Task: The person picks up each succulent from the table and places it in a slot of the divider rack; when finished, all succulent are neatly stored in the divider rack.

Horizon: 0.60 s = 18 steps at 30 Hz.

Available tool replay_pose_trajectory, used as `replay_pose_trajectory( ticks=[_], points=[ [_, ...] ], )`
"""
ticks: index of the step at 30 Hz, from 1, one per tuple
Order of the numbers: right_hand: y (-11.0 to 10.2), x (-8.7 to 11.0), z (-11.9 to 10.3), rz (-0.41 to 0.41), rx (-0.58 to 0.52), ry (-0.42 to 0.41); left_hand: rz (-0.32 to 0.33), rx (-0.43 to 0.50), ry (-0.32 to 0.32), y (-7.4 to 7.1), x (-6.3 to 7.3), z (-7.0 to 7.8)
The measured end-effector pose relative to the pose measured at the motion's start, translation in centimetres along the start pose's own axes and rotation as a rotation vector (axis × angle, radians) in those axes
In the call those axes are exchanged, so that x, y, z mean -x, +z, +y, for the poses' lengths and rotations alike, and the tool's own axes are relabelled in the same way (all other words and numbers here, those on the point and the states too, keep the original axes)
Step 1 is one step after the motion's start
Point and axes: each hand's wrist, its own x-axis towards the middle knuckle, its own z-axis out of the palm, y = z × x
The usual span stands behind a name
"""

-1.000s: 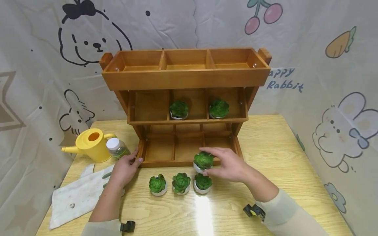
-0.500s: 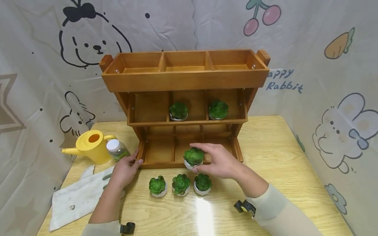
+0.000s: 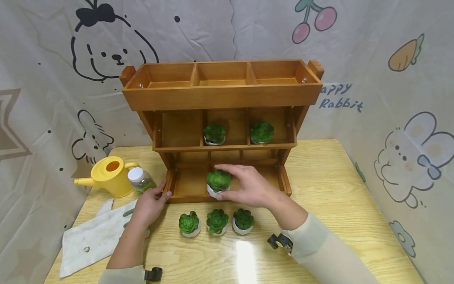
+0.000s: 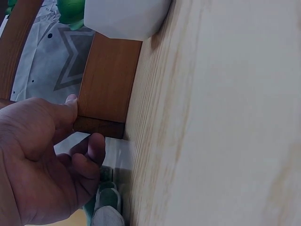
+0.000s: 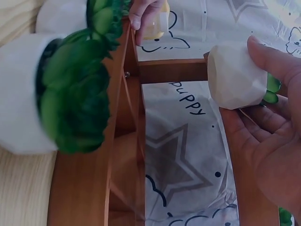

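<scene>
My right hand [image 3: 248, 187] holds a potted succulent [image 3: 218, 180] between thumb and fingers, over the lower tier of a brown wooden shelf [image 3: 220, 98], near its left divider. In the right wrist view its white faceted pot [image 5: 237, 77] lies between thumb and fingers. My left hand [image 3: 150, 205] grips the front left corner of the lower tier; the left wrist view shows thumb and fingers around the wooden end [image 4: 106, 84]. In front stand three potted succulents, a left one [image 3: 189, 224], a middle one [image 3: 217, 221] and a right one [image 3: 243, 221].
The middle tier bears two potted succulents, one central [image 3: 214, 133] and one right [image 3: 262, 131]. Left of the shelf are a yellow watering can [image 3: 111, 175], a white-capped jar [image 3: 141, 179] and white-and-green gloves [image 3: 99, 234]. A printed cloth [image 3: 383, 118] surrounds the table.
My right hand has carried the succulent leftward and slightly away from me, from above the right front plant to over the lower tier. My left hand has kept its place.
</scene>
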Motion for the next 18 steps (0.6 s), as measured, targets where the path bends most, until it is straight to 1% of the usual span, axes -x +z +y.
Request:
replay_pose_trajectory(
  ticks=[5, 14, 18],
  points=[
    [0.2, -0.8, -0.6, 0.009, -0.024, -0.013, -0.004, 0.001, -0.006, 0.0, 0.0, 0.0],
    [0.6, -2.1, -1.6, -0.003, -0.023, -0.040, -0.010, 0.013, -0.014, 0.1, 0.0, -0.1],
    [0.7, -2.8, -2.2, 0.001, -0.033, -0.048, -0.004, 0.007, -0.005, 0.1, 0.0, -0.1]
  ],
)
